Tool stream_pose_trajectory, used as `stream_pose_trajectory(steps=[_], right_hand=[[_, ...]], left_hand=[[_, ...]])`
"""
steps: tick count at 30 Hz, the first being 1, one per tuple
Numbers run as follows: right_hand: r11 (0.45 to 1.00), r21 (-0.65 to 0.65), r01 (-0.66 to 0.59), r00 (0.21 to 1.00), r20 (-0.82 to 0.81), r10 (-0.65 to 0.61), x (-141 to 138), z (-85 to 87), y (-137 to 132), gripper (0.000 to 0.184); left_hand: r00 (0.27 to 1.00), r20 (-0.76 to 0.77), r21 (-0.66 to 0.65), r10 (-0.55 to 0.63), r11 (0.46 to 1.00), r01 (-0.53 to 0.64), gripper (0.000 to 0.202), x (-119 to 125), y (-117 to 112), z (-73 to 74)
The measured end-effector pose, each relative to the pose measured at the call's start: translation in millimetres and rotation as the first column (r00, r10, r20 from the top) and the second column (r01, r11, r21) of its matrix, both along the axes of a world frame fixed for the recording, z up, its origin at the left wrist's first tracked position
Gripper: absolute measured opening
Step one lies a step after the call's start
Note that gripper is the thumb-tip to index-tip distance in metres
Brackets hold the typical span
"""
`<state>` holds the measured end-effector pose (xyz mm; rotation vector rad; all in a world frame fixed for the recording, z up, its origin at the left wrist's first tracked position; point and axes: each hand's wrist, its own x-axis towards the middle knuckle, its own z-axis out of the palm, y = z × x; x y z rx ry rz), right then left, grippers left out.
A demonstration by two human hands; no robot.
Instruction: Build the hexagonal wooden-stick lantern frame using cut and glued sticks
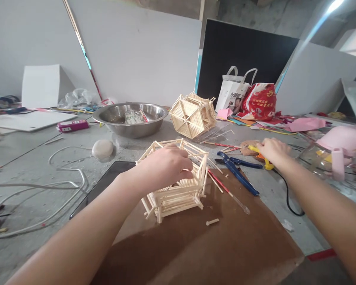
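Observation:
A six-sided frame of pale wooden sticks (178,198) stands on a brown board (207,245) in front of me. My left hand (169,166) reaches over its top with fingers curled down onto it; some fingertips are hidden. To the right, my right hand (273,150) is closed around a yellow hot glue gun (267,163) with an orange part and a black cord. Blue-handled cutting pliers (239,174) lie between the two hands, partly on the board. One short stick piece (213,222) rests on the board near the frame.
Behind the frame are a metal basin (130,128) and another stick structure (192,116). A white puck-shaped thing (103,149) and a grey cable (80,178) lie left. Bags (259,103) and paper scraps fill the back right. A dark flat panel (106,186) sits under my left forearm.

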<state>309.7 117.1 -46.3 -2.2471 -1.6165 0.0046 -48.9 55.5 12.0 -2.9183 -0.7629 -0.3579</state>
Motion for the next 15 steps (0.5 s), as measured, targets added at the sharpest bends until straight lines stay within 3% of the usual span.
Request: stream_pose_trajectory(steps=[2, 4, 8, 12, 15], right_hand=[[0.999, 0.045, 0.01, 0.997, 0.082, -0.014, -26, 9.9, -2, 0.031], [0.984, 0.044, -0.17, 0.985, 0.043, 0.169, -58, 22.3, -10, 0.031], [0.816, 0.076, -0.573, 0.797, -0.184, 0.576, -122, 46.4, -34, 0.032], [0.667, 0.005, -0.745, 0.617, -0.376, 0.692, -161, 60.6, -53, 0.033], [0.566, -0.11, -0.817, 0.547, -0.457, 0.701, -172, 66.0, -58, 0.035]], left_hand=[[1.0, -0.002, 0.002, -0.009, 1.0, 0.009, 0.023, 0, 0, -0.5], [1.0, -0.006, 0.002, -0.012, 1.0, 0.012, 0.022, 1, 1, -0.6], [1.0, -0.026, 0.014, -0.005, 1.0, 0.006, 0.023, 1, 1, 0.0], [1.0, -0.028, 0.055, -0.012, 0.998, 0.014, 0.023, 2, 3, -2.3], [1.0, -0.018, 0.064, -0.014, 0.998, 0.015, 0.023, 1, 5, -5.5]])
